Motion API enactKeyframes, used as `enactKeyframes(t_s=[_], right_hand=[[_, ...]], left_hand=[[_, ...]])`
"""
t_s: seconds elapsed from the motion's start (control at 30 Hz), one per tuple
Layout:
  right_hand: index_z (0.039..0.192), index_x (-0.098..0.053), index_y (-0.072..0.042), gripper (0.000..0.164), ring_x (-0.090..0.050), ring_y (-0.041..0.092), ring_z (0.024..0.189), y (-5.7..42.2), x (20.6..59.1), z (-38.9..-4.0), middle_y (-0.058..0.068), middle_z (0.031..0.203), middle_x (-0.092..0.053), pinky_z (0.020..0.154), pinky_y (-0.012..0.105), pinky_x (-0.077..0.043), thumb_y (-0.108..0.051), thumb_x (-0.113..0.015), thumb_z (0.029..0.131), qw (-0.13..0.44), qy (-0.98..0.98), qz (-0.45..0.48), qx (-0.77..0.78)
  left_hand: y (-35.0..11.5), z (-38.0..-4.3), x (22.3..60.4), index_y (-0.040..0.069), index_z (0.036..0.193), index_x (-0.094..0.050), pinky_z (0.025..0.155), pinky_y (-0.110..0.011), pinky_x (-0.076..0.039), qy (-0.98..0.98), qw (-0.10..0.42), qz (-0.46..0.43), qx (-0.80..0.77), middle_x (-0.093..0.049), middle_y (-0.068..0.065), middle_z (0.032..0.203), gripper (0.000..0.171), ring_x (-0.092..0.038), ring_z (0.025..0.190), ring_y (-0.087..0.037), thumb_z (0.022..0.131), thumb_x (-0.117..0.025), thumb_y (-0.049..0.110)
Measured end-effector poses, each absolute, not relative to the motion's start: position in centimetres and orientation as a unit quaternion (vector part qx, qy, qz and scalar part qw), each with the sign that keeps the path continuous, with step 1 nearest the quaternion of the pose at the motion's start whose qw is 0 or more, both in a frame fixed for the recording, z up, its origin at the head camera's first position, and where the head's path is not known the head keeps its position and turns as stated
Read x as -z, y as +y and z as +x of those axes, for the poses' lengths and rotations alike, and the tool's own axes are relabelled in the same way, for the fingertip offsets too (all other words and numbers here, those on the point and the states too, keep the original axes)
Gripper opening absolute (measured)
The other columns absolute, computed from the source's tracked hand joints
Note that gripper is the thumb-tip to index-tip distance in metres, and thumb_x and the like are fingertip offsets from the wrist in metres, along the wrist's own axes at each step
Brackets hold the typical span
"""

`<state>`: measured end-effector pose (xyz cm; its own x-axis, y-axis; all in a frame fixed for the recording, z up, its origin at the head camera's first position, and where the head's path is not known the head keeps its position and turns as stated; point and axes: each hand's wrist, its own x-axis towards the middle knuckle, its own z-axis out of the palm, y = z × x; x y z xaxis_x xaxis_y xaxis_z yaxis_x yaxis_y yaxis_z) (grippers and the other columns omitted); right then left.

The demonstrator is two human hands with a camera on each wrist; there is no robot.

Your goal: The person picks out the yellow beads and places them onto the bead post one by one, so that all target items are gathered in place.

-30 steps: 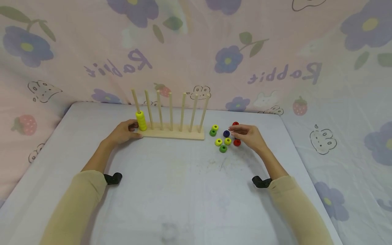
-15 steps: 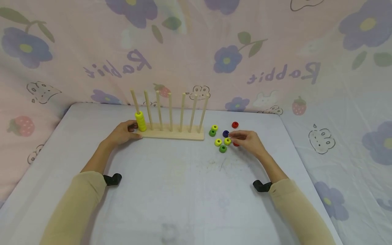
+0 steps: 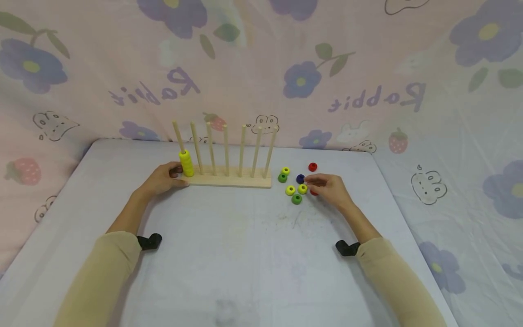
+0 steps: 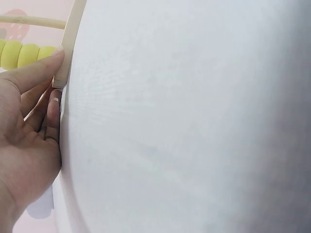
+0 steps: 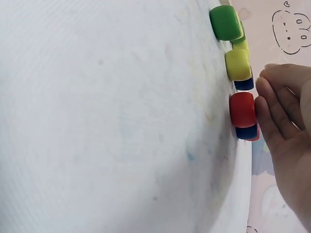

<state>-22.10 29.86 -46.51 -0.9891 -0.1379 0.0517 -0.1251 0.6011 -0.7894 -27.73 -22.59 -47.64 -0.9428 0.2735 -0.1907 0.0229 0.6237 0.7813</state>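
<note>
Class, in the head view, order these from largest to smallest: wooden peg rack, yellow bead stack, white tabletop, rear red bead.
1. White tabletop
2. Wooden peg rack
3. Yellow bead stack
4. Rear red bead

Right hand [image 3: 328, 188]: beads [image 3: 290, 192] crowd the fingertip side; open table [image 3: 286, 240] on its near side. Left hand [image 3: 160, 178]: peg rack [image 3: 229, 181] blocks its right; free room outward.

On my feed, pinkish cloth [image 3: 245, 68] printed with purple flowers fills the upper frame, behind a white table [image 3: 229, 254].
</note>
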Motion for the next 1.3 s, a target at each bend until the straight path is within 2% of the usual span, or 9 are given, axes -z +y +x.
enactKeyframes(t_s=[0.23, 0.57, 0.93, 1.3], right_hand=[[0.115, -0.074, -0.009, 0.024, -0.064, 0.021, 0.09, 29.6, 46.3, -22.4, 0.007, 0.105, -0.073, 0.067, 0.026, -0.055, -0.007, -0.072, 0.091, 0.017, 0.919, -0.1, 0.38], [0.12, -0.073, -0.013, 0.03, -0.059, 0.02, 0.09, 28.9, 46.4, -22.3, 0.004, 0.104, -0.071, 0.081, 0.033, -0.054, -0.015, -0.075, 0.09, 0.047, 0.941, -0.101, 0.319], [0.12, -0.073, -0.014, 0.032, -0.06, 0.02, 0.09, 28.7, 46.6, -22.7, 0.003, 0.103, -0.07, 0.082, 0.034, -0.054, -0.018, -0.077, 0.089, 0.05, 0.948, -0.099, 0.3], [0.117, -0.075, -0.013, 0.029, -0.06, 0.019, 0.08, 29.3, 46.4, -22.9, 0.002, 0.095, -0.07, 0.064, 0.029, -0.054, -0.02, -0.077, 0.088, 0.025, 0.944, -0.11, 0.31]], left_hand=[[-22.7, -27.4, 47.6, -0.005, 0.149, -0.035, 0.111, -0.054, -0.032, 0.885, 0.15, 0.083, -0.433, -0.046, -0.026, 0.141, 0.079, -0.042, 0.126, -0.04, 0.088, -0.077, 0.021], [-22.8, -27.0, 47.4, -0.005, 0.149, -0.035, 0.111, -0.054, -0.032, 0.885, 0.147, 0.081, -0.435, -0.046, -0.027, 0.141, 0.079, -0.042, 0.126, -0.041, 0.087, -0.077, 0.019], [-22.8, -27.1, 47.5, -0.007, 0.149, -0.034, 0.11, -0.054, -0.032, 0.886, 0.143, 0.087, -0.433, -0.046, -0.028, 0.141, 0.08, -0.043, 0.126, -0.041, 0.087, -0.078, 0.021], [-22.7, -27.1, 47.6, -0.006, 0.149, -0.034, 0.11, -0.054, -0.033, 0.882, 0.145, 0.09, -0.439, -0.046, -0.027, 0.141, 0.08, -0.043, 0.126, -0.041, 0.088, -0.077, 0.02]])
